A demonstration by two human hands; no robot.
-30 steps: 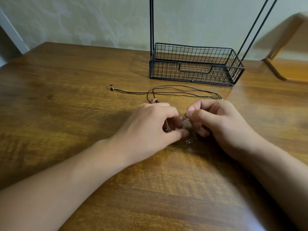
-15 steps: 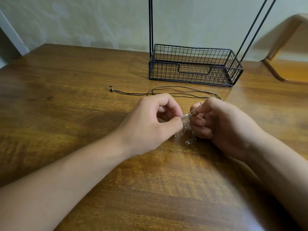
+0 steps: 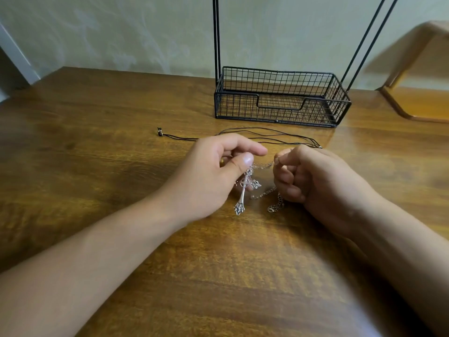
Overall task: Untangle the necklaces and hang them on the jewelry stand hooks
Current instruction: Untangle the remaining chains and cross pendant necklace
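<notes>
Untangling under way, nothing hung yet, as I judge it. My left hand (image 3: 209,176) pinches the silver chain necklace (image 3: 263,194) at the top of its cross pendant (image 3: 244,190), which dangles above the table (image 3: 97,147) near its middle. My right hand (image 3: 313,176) is curled, pinching the same chain a little way along; its clasp end trails onto the wood. The black cord necklace (image 3: 267,136) lies flat toward the far edge, in front of the jewelry stand (image 3: 279,98); possibly crossing the chain, hidden behind my hands. Hooks out of view. No writing or brand readable

Silver cross necklace (image 3: 243,190) between hands
</notes>
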